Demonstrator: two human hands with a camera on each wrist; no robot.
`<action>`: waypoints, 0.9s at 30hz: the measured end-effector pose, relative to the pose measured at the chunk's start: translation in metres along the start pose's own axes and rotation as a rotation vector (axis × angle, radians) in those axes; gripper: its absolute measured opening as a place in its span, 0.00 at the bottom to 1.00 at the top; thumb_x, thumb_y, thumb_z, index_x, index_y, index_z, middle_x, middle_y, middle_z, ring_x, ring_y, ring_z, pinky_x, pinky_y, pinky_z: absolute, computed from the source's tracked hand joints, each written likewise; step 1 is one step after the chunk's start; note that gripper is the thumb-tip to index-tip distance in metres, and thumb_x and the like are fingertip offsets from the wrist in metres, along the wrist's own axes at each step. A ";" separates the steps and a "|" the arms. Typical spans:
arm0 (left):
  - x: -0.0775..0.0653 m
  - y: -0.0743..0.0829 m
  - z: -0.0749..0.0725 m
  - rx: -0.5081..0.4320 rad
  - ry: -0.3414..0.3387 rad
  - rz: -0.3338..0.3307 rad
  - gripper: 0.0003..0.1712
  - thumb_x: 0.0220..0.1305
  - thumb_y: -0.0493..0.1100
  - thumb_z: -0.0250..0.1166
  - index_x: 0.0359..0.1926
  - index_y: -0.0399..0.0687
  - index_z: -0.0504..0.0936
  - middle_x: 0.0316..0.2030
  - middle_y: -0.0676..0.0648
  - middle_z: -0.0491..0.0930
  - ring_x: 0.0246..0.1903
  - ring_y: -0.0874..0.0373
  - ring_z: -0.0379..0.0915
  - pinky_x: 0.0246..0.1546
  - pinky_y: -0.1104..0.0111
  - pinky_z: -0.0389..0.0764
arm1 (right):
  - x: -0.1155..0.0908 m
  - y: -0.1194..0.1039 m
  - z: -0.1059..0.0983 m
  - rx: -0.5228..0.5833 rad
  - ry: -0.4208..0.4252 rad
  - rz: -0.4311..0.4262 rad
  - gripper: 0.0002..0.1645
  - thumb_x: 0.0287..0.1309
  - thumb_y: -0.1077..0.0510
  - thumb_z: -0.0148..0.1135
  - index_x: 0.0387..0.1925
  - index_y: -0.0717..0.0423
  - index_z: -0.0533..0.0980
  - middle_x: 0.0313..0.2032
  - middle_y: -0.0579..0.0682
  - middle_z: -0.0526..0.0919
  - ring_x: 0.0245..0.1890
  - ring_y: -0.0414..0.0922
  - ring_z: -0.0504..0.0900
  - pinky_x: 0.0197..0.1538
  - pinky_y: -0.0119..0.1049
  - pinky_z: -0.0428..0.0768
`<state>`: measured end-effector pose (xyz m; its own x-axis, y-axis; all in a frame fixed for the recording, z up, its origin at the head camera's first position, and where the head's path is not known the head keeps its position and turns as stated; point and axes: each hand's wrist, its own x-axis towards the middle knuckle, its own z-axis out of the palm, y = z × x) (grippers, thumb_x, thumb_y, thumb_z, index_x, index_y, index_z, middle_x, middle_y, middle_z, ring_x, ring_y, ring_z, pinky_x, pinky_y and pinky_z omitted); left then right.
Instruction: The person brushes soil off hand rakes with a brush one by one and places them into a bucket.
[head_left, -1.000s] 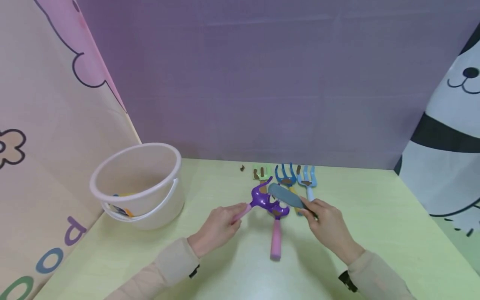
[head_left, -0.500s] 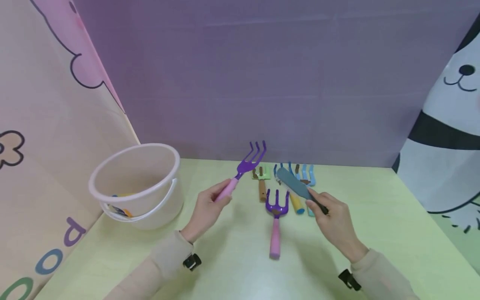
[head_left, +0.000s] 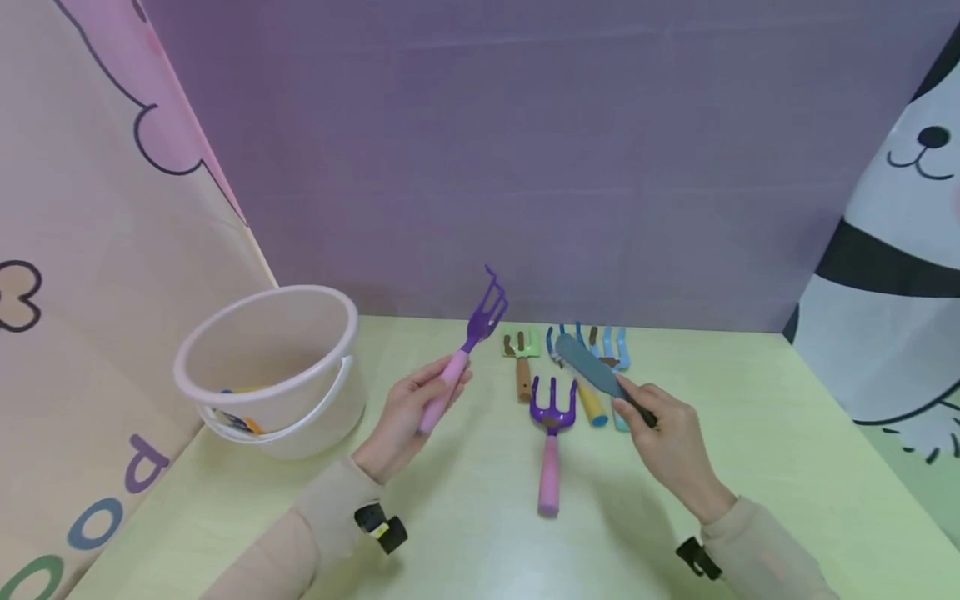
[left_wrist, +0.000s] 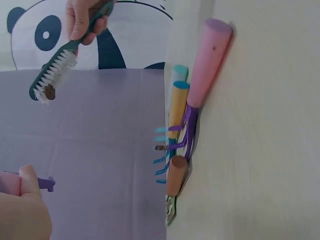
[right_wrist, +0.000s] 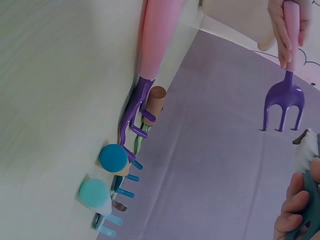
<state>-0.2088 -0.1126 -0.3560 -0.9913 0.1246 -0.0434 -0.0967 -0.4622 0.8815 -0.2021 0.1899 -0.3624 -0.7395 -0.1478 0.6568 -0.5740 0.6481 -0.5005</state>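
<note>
While both hands are raised above the pale green table [head_left: 750,450], the left hand [head_left: 405,412] holds the pink handle of a raised purple fork [head_left: 467,348], its fingers closed about the grip and its 3 tines pointing up and away from the person. The right hand [head_left: 667,437] pinches the dark handle of a green brush [head_left: 592,368] between thumb and fingers; the white bristles [left_wrist: 57,71], seen from the left wrist, carry a brown lump [left_wrist: 49,92] near the tip. Fork and brush are apart.

Below, 4 further forks lie on the table: a purple fork [head_left: 551,450] with a pink handle, nearest the person; a green fork [head_left: 522,379] with a brown handle; a blue fork [head_left: 592,407] with a yellow handle, partly covered by the brush in the head view; and a light-blue fork [head_left: 622,354]. Brown patches mark the purple, green and light-blue heads. At the person's left stands a white bucket [head_left: 288,442], upright, well apart from the forks. Behind the table rises a purple backdrop [head_left: 562,167].
</note>
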 end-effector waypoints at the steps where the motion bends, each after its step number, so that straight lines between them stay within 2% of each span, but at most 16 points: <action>1: 0.000 0.000 -0.001 -0.026 0.000 -0.024 0.25 0.65 0.31 0.47 0.63 0.32 0.61 0.61 0.32 0.64 0.49 0.59 0.76 0.56 0.71 0.71 | 0.000 0.000 0.000 0.000 -0.003 0.004 0.20 0.48 0.70 0.64 0.47 0.69 0.76 0.22 0.49 0.78 0.13 0.29 0.59 0.12 0.22 0.59; 5: 0.001 -0.002 -0.007 -0.125 -0.012 -0.120 0.27 0.66 0.32 0.46 0.65 0.32 0.56 0.63 0.34 0.61 0.54 0.56 0.73 0.56 0.73 0.71 | 0.000 0.000 0.000 -0.005 -0.021 0.023 0.21 0.49 0.69 0.63 0.48 0.68 0.76 0.23 0.49 0.79 0.13 0.29 0.59 0.12 0.23 0.59; 11: -0.001 -0.009 -0.018 -0.277 -0.026 -0.227 0.28 0.68 0.34 0.44 0.67 0.34 0.52 0.65 0.38 0.59 0.63 0.53 0.61 0.59 0.74 0.68 | -0.001 0.001 -0.001 -0.009 -0.027 0.038 0.20 0.50 0.69 0.63 0.48 0.68 0.76 0.23 0.49 0.79 0.12 0.30 0.58 0.12 0.23 0.59; 15: -0.002 -0.014 -0.024 -0.389 0.022 -0.285 0.27 0.68 0.34 0.44 0.67 0.35 0.53 0.58 0.39 0.70 0.57 0.55 0.69 0.59 0.74 0.69 | -0.001 0.002 -0.001 -0.015 -0.026 0.039 0.20 0.50 0.68 0.63 0.47 0.68 0.76 0.23 0.49 0.79 0.13 0.29 0.59 0.12 0.23 0.59; 19: -0.004 -0.019 -0.029 -0.432 0.053 -0.311 0.27 0.67 0.34 0.45 0.66 0.35 0.54 0.47 0.42 0.78 0.50 0.56 0.76 0.58 0.74 0.70 | -0.002 0.002 -0.001 -0.020 -0.030 0.039 0.20 0.50 0.68 0.63 0.47 0.68 0.76 0.23 0.49 0.79 0.13 0.29 0.58 0.12 0.23 0.59; 27: -0.003 -0.022 -0.032 -0.436 0.035 -0.315 0.27 0.68 0.34 0.45 0.67 0.36 0.54 0.47 0.42 0.79 0.49 0.57 0.76 0.58 0.74 0.69 | -0.003 0.002 -0.001 -0.029 -0.030 0.038 0.20 0.50 0.69 0.63 0.47 0.68 0.76 0.24 0.50 0.80 0.13 0.29 0.59 0.12 0.22 0.60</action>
<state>-0.2068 -0.1308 -0.3906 -0.9097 0.2901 -0.2970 -0.4111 -0.7296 0.5466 -0.2013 0.1927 -0.3647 -0.7710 -0.1446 0.6203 -0.5351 0.6752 -0.5077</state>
